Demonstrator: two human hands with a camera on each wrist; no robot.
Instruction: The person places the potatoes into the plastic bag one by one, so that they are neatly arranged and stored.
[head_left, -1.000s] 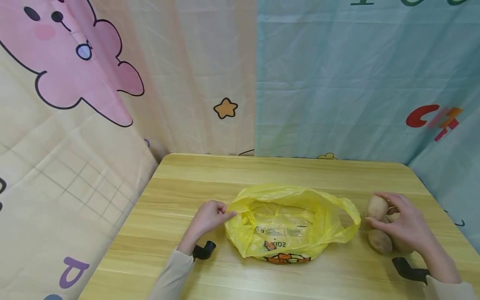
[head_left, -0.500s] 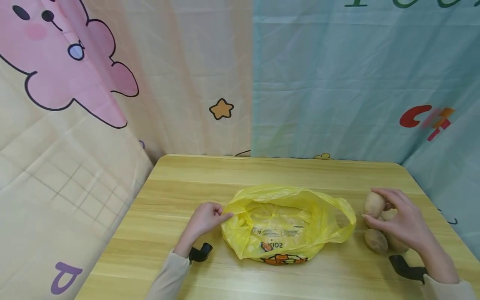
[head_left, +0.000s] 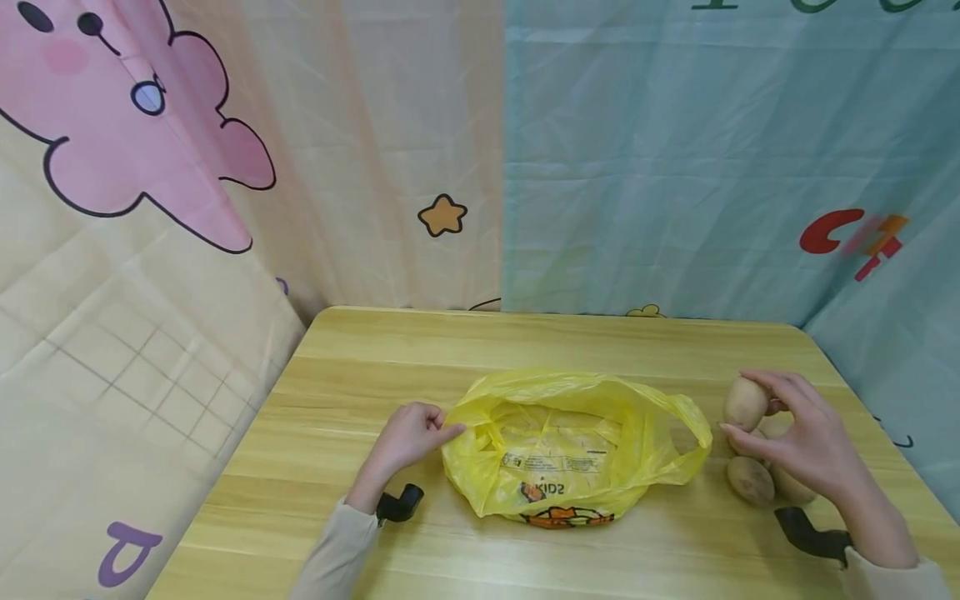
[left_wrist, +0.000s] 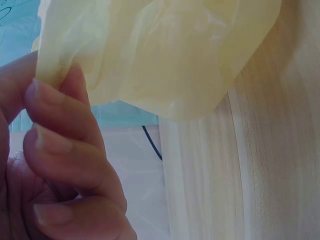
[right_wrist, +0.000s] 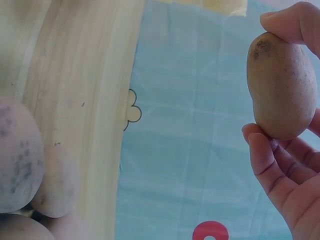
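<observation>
Soft, even light fills the head view, with a pale sheen on the bench (head_left: 450, 567) at lower centre and faint glints on the yellow bag (head_left: 558, 460). Both wrist views look dimmer and hazier, their colours washed out.

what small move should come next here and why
Probably move the held potato left, over the mouth of the yellow plastic bag. The right grip has it pinched clear of the other potatoes, while the left grip pinches the bag's edge and the mouth stands open.
</observation>
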